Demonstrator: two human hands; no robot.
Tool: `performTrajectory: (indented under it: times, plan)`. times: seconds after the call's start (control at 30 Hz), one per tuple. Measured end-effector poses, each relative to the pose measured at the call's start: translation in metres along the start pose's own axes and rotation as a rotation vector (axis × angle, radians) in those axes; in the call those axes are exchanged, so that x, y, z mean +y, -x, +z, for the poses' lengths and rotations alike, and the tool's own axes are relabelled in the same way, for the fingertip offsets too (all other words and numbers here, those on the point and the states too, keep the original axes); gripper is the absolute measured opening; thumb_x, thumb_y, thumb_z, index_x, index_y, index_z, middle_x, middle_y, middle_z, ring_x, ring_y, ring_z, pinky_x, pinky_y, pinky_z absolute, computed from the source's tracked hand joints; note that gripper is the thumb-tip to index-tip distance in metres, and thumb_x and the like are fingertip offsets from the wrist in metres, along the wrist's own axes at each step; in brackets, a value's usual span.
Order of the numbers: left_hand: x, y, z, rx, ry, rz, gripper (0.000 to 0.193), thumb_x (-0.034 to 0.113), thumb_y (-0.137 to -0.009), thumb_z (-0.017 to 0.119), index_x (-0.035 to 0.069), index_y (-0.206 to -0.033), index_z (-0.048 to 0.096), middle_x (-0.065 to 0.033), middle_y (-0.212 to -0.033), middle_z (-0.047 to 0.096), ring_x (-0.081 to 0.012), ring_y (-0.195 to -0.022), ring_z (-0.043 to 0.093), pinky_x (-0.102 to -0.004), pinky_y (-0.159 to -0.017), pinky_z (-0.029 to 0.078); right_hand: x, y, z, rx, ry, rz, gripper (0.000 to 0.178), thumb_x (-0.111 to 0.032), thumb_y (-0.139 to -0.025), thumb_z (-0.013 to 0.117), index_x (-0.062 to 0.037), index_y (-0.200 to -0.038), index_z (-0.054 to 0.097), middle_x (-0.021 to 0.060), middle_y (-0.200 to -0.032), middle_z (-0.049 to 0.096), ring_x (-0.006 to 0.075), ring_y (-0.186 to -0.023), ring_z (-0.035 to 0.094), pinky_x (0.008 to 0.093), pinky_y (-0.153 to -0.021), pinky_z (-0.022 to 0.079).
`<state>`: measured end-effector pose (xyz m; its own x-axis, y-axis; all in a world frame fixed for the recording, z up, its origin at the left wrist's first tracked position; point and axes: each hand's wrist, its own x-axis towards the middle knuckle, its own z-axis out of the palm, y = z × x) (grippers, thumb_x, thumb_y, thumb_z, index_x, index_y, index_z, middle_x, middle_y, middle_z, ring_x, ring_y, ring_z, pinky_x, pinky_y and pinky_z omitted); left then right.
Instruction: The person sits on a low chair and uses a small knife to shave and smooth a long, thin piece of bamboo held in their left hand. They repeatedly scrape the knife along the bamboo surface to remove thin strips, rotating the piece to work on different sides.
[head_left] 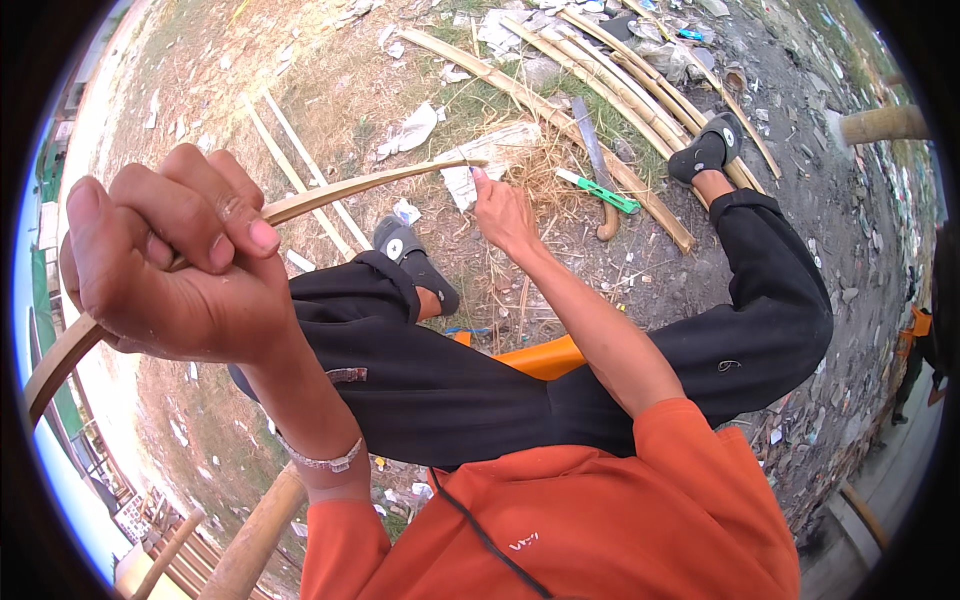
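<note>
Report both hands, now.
Left hand: closed, holding the bamboo strip.
Right hand: fingers curled at the strip's far end; firm grip can't be told.

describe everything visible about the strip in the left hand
The strip looks like split bamboo: long, narrow, pale tan, browner toward the picture's left edge, and bowed in this view. It passes through the closed left hand and tapers to a far end at the right hand, contact unclear. Its near end runs out of view.

One fisheye view looks down from head height, facing forward over shirt (620, 520) and trousers (470, 395); the left hand (175, 270) sits very near at left, the ground (665, 285) farther below, poles (655, 205) beyond.
</note>
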<state>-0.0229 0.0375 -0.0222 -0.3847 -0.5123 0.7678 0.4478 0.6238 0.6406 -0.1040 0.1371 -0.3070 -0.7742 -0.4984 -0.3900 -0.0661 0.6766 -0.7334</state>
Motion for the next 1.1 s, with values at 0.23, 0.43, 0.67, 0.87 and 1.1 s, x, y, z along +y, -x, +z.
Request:
performTrajectory:
  times: [0.23,0.43,0.67,0.87,1.1]
  plan:
    - [0.005,0.0,0.001,-0.041,0.107,-0.067,0.039,0.019,-0.091,0.037,0.014,-0.056,0.021,-0.001,-0.044,0.024,-0.0094,-0.032,0.024,-0.0227,-0.034,0.024,0.037,-0.005,0.015,0.03,0.054,0.129,0.065,-0.045,-0.096,0.026,0.0046,-0.079,0.065,0.0297,-0.086,0.063,0.0458,-0.082,0.06,0.0511,-0.077,0.046]
    - [0.003,0.002,-0.001,0.008,0.05,-0.066,0.039,0.019,-0.091,0.037,0.015,-0.055,0.02,0.0003,-0.044,0.024,-0.0084,-0.033,0.025,-0.0226,-0.035,0.021,0.026,0.0,0.025,0.061,-0.079,0.102,0.064,-0.045,-0.096,0.027,0.0047,-0.082,0.065,0.0324,-0.078,0.06,0.0486,-0.08,0.059,0.0525,-0.076,0.045]
    - [0.007,0.005,-0.005,0.028,0.158,-0.182,0.041,0.019,-0.091,0.036,0.016,-0.054,0.02,0.0007,-0.043,0.023,-0.0084,-0.033,0.024,-0.0224,-0.035,0.021,0.022,-0.001,0.026,0.058,-0.096,0.011,0.067,-0.046,-0.096,0.026,0.0063,-0.082,0.065,0.0322,-0.079,0.061,0.0473,-0.081,0.06,0.0522,-0.076,0.047]
    - [0.006,0.002,-0.005,0.026,0.178,-0.187,0.04,0.021,-0.091,0.037,0.016,-0.054,0.021,0.001,-0.044,0.024,-0.0081,-0.033,0.024,-0.0225,-0.035,0.02,0.022,-0.017,0.018,0.026,-0.044,0.079,0.069,-0.048,-0.096,0.025,0.0054,-0.083,0.066,0.031,-0.083,0.062,0.047,-0.082,0.061,0.0513,-0.078,0.047]
    - [0.006,0.005,-0.002,0.057,0.181,-0.17,0.04,0.018,-0.089,0.04,0.016,-0.055,0.02,0.0014,-0.044,0.023,-0.0076,-0.034,0.023,-0.0214,-0.036,0.02,0.064,-0.031,0.039,0.022,-0.045,0.127,0.064,-0.044,-0.095,0.028,0.0066,-0.083,0.065,0.0338,-0.086,0.06,0.0489,-0.084,0.058,0.0514,-0.081,0.045]
